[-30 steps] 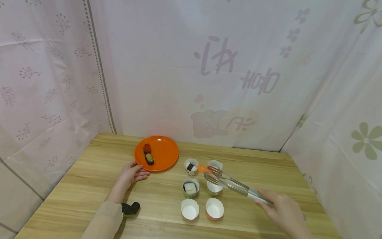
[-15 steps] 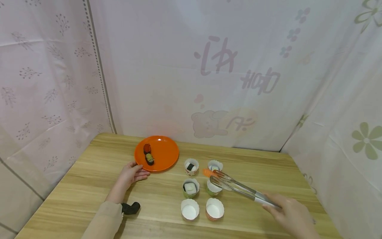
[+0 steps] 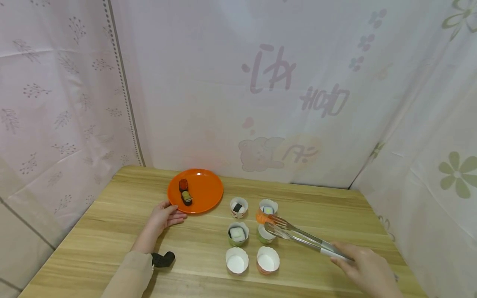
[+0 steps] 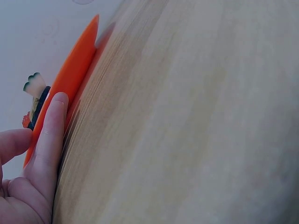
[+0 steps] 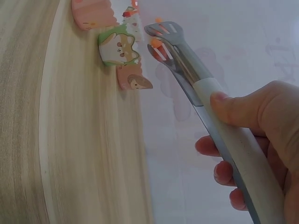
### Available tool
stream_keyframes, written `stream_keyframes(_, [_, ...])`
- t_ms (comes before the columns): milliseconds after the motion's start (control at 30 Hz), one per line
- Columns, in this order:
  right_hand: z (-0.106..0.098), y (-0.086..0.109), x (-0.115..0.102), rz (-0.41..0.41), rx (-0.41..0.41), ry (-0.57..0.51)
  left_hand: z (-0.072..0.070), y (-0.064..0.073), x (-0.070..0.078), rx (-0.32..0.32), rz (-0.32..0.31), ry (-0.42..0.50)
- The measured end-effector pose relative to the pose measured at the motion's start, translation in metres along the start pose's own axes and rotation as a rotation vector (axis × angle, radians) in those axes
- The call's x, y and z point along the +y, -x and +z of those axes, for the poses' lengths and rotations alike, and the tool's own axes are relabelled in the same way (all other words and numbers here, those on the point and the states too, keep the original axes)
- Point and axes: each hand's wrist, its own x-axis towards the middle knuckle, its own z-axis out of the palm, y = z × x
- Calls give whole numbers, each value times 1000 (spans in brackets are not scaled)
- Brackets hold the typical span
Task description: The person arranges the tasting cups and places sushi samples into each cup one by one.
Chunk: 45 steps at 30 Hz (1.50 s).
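My left hand [image 3: 164, 217] pinches the near left rim of the orange plate [image 3: 208, 191], thumb above and a finger beneath in the left wrist view. Two sushi pieces lie on the plate: one red-topped [image 3: 183, 185], one yellow-topped [image 3: 186, 196]. My right hand [image 3: 367, 265] grips metal tongs [image 3: 303, 239] by their white handle. Between the tong tips is an orange, salmon-like sushi piece [image 3: 263, 218], above the right column of paper cups, between the back cup [image 3: 273, 203] and the green middle cup [image 3: 265, 238]. The tongs also show in the right wrist view [image 5: 219, 116].
Left of that column stand a cup with a black-banded rice ball [image 3: 238, 208] and one with a white piece [image 3: 237, 234]. The front left cup [image 3: 236, 263] and front right cup [image 3: 268, 260] show bare insides. A patterned curtain [image 3: 298, 103] surrounds the wooden table [image 3: 201, 256].
The tongs, holding the orange sushi piece, have moved right and slightly toward me, uncovering the back right cup with its white piece. My left hand and the plate stay in place.
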Motion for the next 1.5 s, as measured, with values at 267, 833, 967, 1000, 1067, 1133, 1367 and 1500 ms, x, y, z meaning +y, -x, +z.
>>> stream_keyframes(267, [-4, -1, -2, 32, -72, 1, -1, 1, 1, -5, 3, -19])
stream_keyframes(833, [-6, -2, -2, 30, -88, 1, 1, 2, 3, -10, 3, -17])
stream_keyframes(967, [-7, -3, -3, 44, -102, -18, 1, 3, 2, -9, 6, -12])
stream_keyframes(1000, [-7, -4, -3, 46, -102, -18, 1, 3, 2, -10, 7, -12])
stream_keyframes(1067, [-8, -4, -4, 46, -97, -20, 1, 2, 2, -9, 7, -12])
stream_keyframes(1133, [-8, -4, -5, 43, -98, -18, 1, 1, 2, -8, 7, -14])
stream_keyframes(1367, [-8, -2, -2, 58, -97, -19, 0, 1, 1, -5, 5, -17])
stream_keyframes(1500, [-8, 0, 0, 64, -81, -12, 0, 0, 1, -10, 3, -11])
